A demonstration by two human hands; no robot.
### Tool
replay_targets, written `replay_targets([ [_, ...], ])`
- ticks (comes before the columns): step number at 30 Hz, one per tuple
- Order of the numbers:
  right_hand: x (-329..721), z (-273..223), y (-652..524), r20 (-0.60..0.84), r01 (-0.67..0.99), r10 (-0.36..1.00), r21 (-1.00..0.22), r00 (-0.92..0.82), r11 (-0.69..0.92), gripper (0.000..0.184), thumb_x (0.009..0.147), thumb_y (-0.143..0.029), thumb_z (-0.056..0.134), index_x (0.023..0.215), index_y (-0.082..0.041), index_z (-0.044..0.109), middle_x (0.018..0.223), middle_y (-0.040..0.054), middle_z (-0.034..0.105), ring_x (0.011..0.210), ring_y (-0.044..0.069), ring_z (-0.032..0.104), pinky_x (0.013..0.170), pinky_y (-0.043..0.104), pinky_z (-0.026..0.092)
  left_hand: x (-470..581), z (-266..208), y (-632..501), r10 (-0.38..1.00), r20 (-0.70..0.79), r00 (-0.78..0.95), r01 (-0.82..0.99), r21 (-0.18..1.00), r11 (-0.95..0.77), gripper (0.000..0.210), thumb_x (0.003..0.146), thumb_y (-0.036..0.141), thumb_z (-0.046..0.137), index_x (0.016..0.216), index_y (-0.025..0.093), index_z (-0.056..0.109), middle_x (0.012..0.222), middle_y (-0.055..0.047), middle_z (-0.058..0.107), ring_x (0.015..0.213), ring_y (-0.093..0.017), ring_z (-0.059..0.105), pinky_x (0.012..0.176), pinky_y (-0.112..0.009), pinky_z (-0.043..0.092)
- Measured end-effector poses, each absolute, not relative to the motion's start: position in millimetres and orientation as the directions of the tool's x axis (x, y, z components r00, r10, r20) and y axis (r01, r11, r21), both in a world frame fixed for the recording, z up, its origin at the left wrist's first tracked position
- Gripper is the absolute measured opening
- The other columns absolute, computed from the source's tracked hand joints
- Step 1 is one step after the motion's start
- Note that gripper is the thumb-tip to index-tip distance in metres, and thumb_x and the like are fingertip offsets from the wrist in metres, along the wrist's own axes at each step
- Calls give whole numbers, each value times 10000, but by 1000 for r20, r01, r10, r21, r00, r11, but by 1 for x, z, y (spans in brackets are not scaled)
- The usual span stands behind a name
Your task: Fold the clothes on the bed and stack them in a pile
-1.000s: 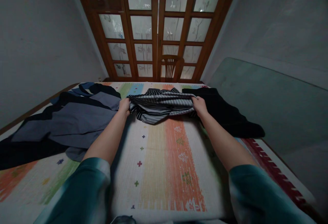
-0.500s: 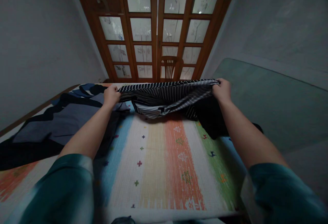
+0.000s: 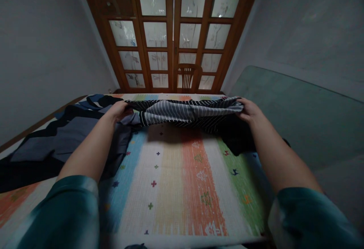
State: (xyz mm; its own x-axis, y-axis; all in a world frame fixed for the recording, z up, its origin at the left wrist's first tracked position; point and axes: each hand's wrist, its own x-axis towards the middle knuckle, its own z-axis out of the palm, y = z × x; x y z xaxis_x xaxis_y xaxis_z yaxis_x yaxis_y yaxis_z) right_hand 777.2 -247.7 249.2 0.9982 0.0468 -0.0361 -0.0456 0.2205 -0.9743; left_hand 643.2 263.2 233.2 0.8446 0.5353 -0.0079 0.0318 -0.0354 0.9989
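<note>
A black garment with thin white stripes (image 3: 176, 112) is stretched sideways above the far part of the bed-like surface. My left hand (image 3: 118, 111) is closed on its left end, and my right hand (image 3: 247, 109) grips the right end. A lighter grey striped side of the cloth faces me between them. Just below my right hand lies a plain black cloth (image 3: 236, 135); whether it belongs to the striped garment I cannot tell. Under and beside my left forearm a grey, black and blue garment (image 3: 76, 131) is spread out.
Beneath everything is a patterned cover (image 3: 170, 188) in coloured stripes. A wooden chair (image 3: 187, 77) stands past the far edge, before wooden doors with glass panes (image 3: 157, 34). A pale green panel (image 3: 290, 112) leans at the right wall.
Both hands have come down a little, the left one also slightly leftward. The striped garment's hanging folds have swung up and flattened, showing more of the grey side.
</note>
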Motion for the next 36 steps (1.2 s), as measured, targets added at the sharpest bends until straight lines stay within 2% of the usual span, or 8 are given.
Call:
replay_targets([
  [10,735,193,-263,-353,-332,375,-935,857,-123,221,709,-240,657,910,-156,695,756,58,714,620,172,649,563,272,506,599,196,242,246,-234,941,181,958,222,168,686,330,673,691,170,621,562,-29,568,503,-151,549,534,-295,507],
  [14,745,185,-273,-185,-181,50,-981,982,-68,267,709,-371,625,879,-170,671,539,0,617,425,135,502,439,247,377,594,191,252,172,-196,965,157,963,217,405,773,573,541,655,193,621,378,77,268,324,-84,279,538,-325,502],
  [18,761,184,-256,135,75,-197,-955,971,-286,226,676,-390,649,747,-175,658,466,-20,560,447,122,477,447,229,320,621,177,239,377,-94,922,97,995,12,301,691,475,654,651,186,579,421,84,347,352,-71,311,474,-233,399],
  [21,764,186,-238,71,88,54,-867,996,-491,266,667,-436,699,713,-174,675,484,-1,592,472,130,504,458,231,331,640,163,213,386,73,919,78,929,-362,274,645,430,691,618,186,569,511,13,518,483,-127,485,523,-251,406],
  [25,750,182,-225,-181,103,351,-747,919,-656,344,609,-500,787,622,-181,658,489,5,597,416,109,454,411,230,294,643,147,176,69,215,974,-89,647,-757,351,673,498,668,831,185,675,900,-110,698,884,-262,629,832,-369,473],
  [29,712,165,-230,-250,190,522,-736,815,-650,345,563,-459,833,558,-189,619,490,-23,555,455,91,452,416,204,294,632,131,158,-183,149,972,-225,351,-909,689,595,559,729,1153,169,628,1320,-173,566,1234,-359,491,1037,-448,372],
  [33,677,152,-248,-435,28,644,-816,629,-578,386,614,-466,796,838,-173,684,517,-49,529,419,76,404,395,198,273,626,125,160,-208,216,954,-265,281,-922,293,790,343,552,1004,182,669,1179,-145,630,1134,-298,554,1001,-427,400],
  [36,676,148,-259,-306,-78,565,-917,766,-391,457,681,-505,721,988,-176,640,547,-50,531,438,90,431,415,205,309,624,132,165,-65,344,937,-212,412,-886,203,813,285,482,859,182,650,940,-114,664,945,-259,606,888,-396,452],
])
